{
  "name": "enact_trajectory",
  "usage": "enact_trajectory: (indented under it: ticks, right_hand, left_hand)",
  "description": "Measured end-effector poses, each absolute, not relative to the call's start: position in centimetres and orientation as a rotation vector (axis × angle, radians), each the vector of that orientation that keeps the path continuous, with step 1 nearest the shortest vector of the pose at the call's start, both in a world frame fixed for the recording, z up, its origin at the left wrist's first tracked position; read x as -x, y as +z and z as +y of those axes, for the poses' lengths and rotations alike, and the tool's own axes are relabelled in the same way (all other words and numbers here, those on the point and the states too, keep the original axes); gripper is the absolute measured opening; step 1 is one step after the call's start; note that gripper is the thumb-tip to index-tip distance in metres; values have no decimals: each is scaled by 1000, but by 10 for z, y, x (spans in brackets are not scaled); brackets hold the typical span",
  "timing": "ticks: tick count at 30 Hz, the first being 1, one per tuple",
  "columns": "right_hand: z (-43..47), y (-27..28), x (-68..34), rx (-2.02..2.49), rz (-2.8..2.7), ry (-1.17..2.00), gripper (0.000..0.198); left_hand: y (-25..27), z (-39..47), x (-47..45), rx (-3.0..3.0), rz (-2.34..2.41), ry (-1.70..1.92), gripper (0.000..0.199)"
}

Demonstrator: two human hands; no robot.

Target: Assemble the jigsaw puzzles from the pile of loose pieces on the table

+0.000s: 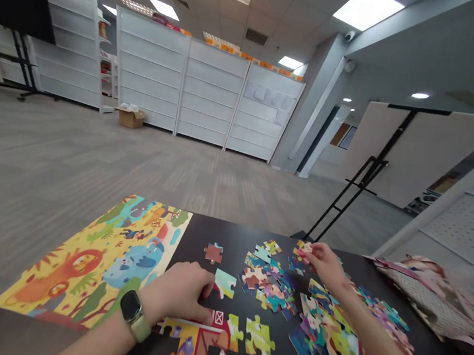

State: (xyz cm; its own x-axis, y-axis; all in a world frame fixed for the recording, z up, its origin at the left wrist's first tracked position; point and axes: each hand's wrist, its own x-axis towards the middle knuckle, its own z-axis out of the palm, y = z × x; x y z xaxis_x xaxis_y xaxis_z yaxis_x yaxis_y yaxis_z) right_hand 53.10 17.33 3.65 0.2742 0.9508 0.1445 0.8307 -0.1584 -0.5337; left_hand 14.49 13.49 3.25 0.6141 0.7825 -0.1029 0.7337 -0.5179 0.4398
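My left hand (186, 291), with a watch (131, 306) on its wrist, rests over a partly joined puzzle section (196, 345) with red, yellow and green parts. Its fingers curl downward, and whether they grip a piece is hidden. Beside its fingertips lies a pale green corner puzzle piece (225, 283). At the far side of the table, my right hand (328, 264) pinches a yellow and pink puzzle piece (302, 250). A light green puzzle piece (259, 338) sits just right of the joined section. A brown piece (213, 252) lies alone beyond my left hand.
Loose puzzle pieces (273, 282) form a pile mid-table, with a larger pile (335, 326) under my right forearm. A yellow animal picture sheet (92, 263) covers the left side. A patterned bag (436, 293) lies at right. Beyond the dark table (198, 228) stand a board stand (365, 172) and white shelves (209, 91).
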Motion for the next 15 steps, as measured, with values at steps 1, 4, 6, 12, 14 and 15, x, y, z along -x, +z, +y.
enact_trajectory:
  ticks: [1,4,6,12,14,15]
  right_hand:
    - [154,34,-509,1951,-1607,408,33]
    - [89,15,-442,1611,-1578,862,42]
    - [56,0,-412,1443,-1490,1210,46]
    - [36,-1,-430,1552,-1323,1023,50]
    - [35,6,-437,1565,-1313,1022,50]
    - [34,8,-436,1562,-1325,1051,48]
  left_hand:
    - [33,135,-145,-2398,1205,149,33]
    - [34,133,-142,-2399,1197,143,28]
    - [34,133,-140,-2395,1185,130,27]
    - [31,134,-138,-2380,1144,108,29]
    - [31,133,-138,-2377,1132,120,27]
    - [31,133,-138,-2377,1126,129,26]
